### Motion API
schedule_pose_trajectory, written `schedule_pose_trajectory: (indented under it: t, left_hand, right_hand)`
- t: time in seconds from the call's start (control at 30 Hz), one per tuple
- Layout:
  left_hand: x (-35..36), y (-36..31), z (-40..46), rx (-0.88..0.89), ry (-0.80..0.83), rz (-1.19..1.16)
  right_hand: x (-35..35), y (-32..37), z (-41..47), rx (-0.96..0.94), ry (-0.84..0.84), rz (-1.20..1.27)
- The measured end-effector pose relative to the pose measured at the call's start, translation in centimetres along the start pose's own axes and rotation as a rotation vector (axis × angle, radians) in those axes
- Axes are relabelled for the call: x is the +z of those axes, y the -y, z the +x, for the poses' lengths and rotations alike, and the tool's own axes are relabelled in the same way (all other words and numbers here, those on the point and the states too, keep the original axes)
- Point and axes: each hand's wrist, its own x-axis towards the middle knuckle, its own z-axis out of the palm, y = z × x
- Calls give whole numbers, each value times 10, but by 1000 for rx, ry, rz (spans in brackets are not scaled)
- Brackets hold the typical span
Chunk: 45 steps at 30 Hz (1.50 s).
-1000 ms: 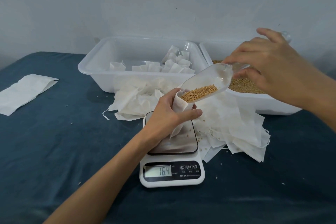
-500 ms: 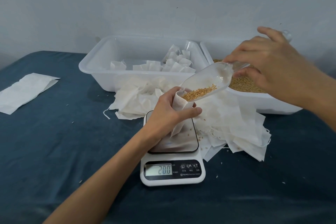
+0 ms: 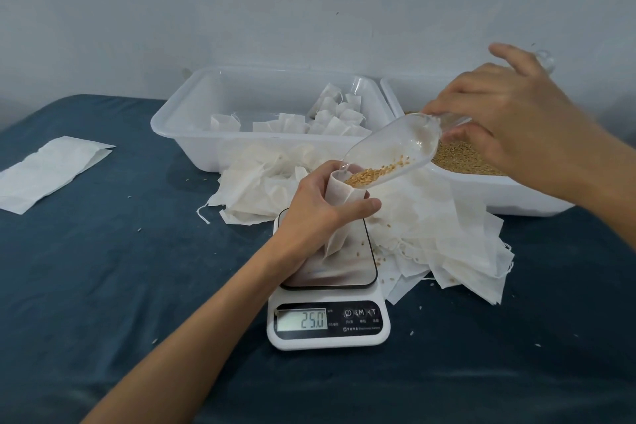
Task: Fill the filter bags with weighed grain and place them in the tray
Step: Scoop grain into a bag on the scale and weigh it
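Now the left grip (image 3: 320, 206) holds the filter bag (image 3: 339, 213) on the scale (image 3: 328, 286); the right grip (image 3: 509, 120) tilts the scoop (image 3: 395, 151).

Scale (image 3: 328, 317) before tray (image 3: 192, 144) of filled bags (image 3: 330, 117), grain tub (image 3: 488, 189) right, empty bags (image 3: 447, 237) between.

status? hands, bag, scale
Left hand grips filter bag upright on scale. Right hand holds clear scoop, tipped, grain at bag mouth. Display reads 25.0. Nothing in the way.
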Motion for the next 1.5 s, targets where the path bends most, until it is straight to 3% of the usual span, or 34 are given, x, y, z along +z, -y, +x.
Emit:
schedule_pose_trajectory:
  t: [0.47, 0.77, 0.9, 1.07, 1.27, 1.33, 1.43, 1.5]
  left_hand:
    - [-2, 2, 1, 15, -10, 50]
    - [-2, 6, 6, 23, -60, 136]
    - [-3, 11, 6, 63, -55, 141]
    - [-3, 9, 6, 129, -51, 126]
    - [-15, -7, 14, 124, -105, 3]
    - [-24, -19, 22, 145, -141, 0]
    - [-44, -45, 44, 191, -222, 13]
    - [-62, -63, 71, 194, -325, 42]
  right_hand:
    - [9, -4, -5, 63, 24, 70]
    - [49, -23, -29, 474, 51, 653]
    - [75, -59, -36, 785, 11, 594]
    - [107, -94, -44, 998, 291, 404]
    - [119, -103, -35, 987, 613, 287]
    - [116, -95, -32, 975, 472, 215]
    - [106, -61, -26, 895, -129, 349]
    - [96, -27, -18, 774, -399, 577]
